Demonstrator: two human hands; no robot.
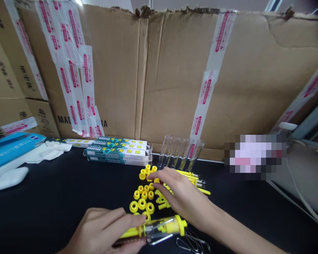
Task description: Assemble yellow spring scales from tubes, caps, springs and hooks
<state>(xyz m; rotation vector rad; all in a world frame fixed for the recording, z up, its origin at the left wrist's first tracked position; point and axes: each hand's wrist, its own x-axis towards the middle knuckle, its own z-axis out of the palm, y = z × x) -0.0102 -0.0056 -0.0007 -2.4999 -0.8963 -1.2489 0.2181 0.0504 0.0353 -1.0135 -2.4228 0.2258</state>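
Gripping a yellow-capped clear plastic tube (161, 227), left hand (103, 229)

Yellow rings (142, 204) pop against the black tabletop (55, 215) at bottom centre, and the clear tube (159, 227) I've got there has yellow caps. Up top, brown cardboard (116, 70) crossed by white tape (222, 31) with pink-red print. Left edge, a blue packet (10, 150); behind the rings, teal-and-white boxes (113, 152) dotted with yellow squares.
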